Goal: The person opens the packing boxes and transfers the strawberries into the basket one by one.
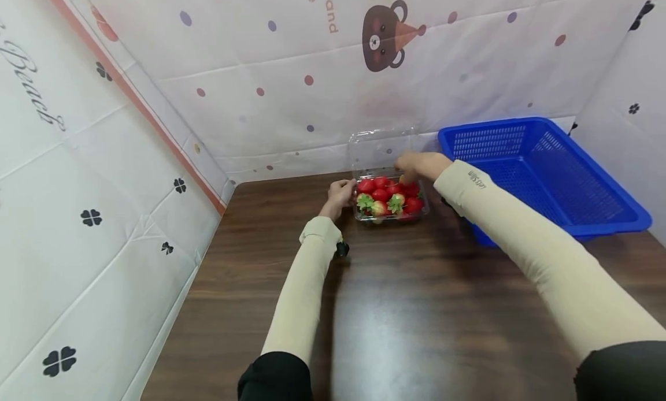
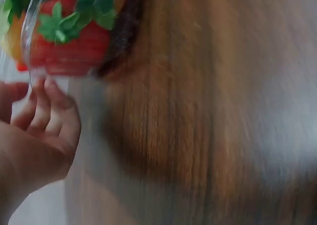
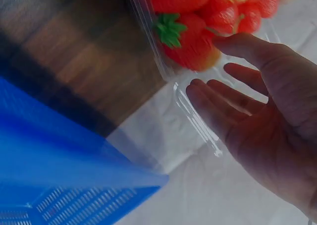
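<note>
A clear plastic box (image 1: 422, 211) full of red strawberries (image 1: 389, 197) sits on the dark wooden table (image 1: 416, 308) near the back wall, its clear lid (image 1: 378, 149) standing open behind it. My left hand (image 1: 346, 190) grips the box's left rim; in the left wrist view its curled fingers (image 2: 47, 103) meet the clear wall below a strawberry (image 2: 69, 46). My right hand (image 1: 411, 170) hovers over the back right berries. In the right wrist view its fingers (image 3: 223, 98) are spread and relaxed beside the lid (image 3: 198, 121), thumb close to a strawberry (image 3: 190, 41), holding nothing.
A blue plastic basket (image 1: 541, 170) stands at the right, close beside the box, and its rim (image 3: 59, 185) also shows in the right wrist view. White patterned sheets wall in the left, back and right. A small black object (image 1: 341, 249) lies under my left wrist.
</note>
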Available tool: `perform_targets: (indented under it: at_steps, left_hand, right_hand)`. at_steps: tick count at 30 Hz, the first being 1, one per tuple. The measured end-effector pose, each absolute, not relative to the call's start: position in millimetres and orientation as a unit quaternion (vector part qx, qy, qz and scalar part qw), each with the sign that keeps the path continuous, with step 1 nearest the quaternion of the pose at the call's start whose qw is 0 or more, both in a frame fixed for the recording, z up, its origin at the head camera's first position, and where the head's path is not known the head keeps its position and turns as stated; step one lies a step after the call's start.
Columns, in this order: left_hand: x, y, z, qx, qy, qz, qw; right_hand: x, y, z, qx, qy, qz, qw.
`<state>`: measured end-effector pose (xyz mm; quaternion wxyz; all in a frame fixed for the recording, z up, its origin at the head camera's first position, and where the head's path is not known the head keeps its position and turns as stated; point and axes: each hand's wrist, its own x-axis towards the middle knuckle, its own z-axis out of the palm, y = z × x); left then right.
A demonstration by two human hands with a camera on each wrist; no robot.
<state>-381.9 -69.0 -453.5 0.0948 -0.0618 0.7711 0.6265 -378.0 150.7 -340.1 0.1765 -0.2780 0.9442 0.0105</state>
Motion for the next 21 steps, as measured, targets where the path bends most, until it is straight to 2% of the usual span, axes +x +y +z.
perform_targets:
  at_steps: [8, 10, 15, 17, 21]
  left_hand:
    - [-389, -82, -446, -0.057, 0.717, 0.655, 0.230]
    - [-390, -83, -443, -0.048, 0.718, 0.652, 0.238]
    - [-393, -85, -432, -0.001, 0.760, 0.613, 0.214]
    - [-390, -85, -425, 0.019, 0.788, 0.575, 0.218]
    - [-375, -83, -405, 0.059, 0.824, 0.491, 0.276]
  right_hand:
    - [-379, 142, -349, -0.274, 0.947, 0.006, 0.170]
    - [-380, 144, -351, -0.273, 0.947, 0.006, 0.167]
    - [-382, 145, -353, -0.269, 0.949, 0.009, 0.164]
    - [-383, 146, -354, -0.270, 0.949, 0.011, 0.165]
    - [-384, 148, -357, -0.276, 0.947, 0.015, 0.166]
